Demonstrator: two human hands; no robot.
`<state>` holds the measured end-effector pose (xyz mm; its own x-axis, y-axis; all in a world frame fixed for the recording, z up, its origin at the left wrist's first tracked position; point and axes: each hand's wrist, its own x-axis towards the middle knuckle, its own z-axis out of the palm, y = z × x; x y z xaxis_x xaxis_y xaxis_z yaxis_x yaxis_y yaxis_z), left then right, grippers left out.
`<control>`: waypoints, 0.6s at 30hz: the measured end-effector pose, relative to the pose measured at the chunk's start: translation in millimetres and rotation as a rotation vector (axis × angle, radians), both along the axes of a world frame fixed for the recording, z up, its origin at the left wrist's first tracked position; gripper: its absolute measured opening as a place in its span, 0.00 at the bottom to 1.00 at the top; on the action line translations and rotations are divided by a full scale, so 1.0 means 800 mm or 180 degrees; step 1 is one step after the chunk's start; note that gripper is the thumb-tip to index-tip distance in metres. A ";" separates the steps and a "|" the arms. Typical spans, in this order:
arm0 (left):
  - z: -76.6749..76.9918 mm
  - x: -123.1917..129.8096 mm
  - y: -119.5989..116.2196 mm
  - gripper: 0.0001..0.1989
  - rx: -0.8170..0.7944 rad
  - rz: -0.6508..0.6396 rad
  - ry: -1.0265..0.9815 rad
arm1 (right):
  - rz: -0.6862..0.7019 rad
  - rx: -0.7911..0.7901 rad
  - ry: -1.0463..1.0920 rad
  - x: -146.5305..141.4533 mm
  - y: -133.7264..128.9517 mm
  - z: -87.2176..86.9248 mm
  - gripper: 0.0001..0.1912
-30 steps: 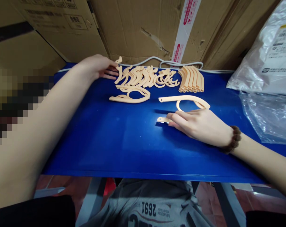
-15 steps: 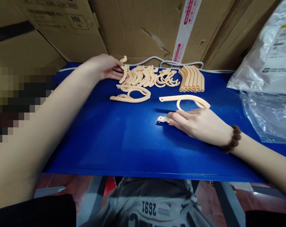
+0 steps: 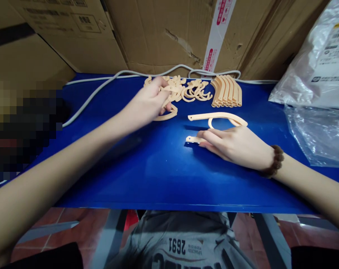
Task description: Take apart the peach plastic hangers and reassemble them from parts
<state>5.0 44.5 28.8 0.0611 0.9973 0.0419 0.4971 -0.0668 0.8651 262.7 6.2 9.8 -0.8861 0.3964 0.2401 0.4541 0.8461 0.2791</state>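
My left hand is closed in a pinch on a beige plastic hanger piece, above the near side of a heap of curved hanger pieces. Below its fingers, a hanger part lies partly covered by the hand. My right hand rests low over the table, its fingers closed on a beige hanger arm whose holed end sticks out to the left. Just beyond the right hand lies a longer hanger arm with a curved part joined to it.
Hook-shaped pieces and a neat row of hanger arms lie along the back of the blue table. A white cable runs behind them, before cardboard boxes. Plastic packaging stands at the right.
My left hand has come right and nearer from the heap's left end, carrying a hanger piece. My right hand keeps its hold in nearly the same place.
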 end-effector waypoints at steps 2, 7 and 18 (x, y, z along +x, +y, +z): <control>-0.006 0.006 -0.020 0.12 0.0182 -0.0325 0.0095 | -0.0031 -0.0023 0.0006 0.001 0.002 -0.001 0.20; -0.024 0.000 -0.043 0.18 0.0657 -0.0849 0.0435 | -0.0180 -0.0133 0.0069 0.003 0.005 -0.005 0.22; -0.028 -0.002 -0.051 0.12 0.0848 -0.1475 0.0830 | -0.0050 -0.0219 0.0388 -0.001 -0.001 0.000 0.17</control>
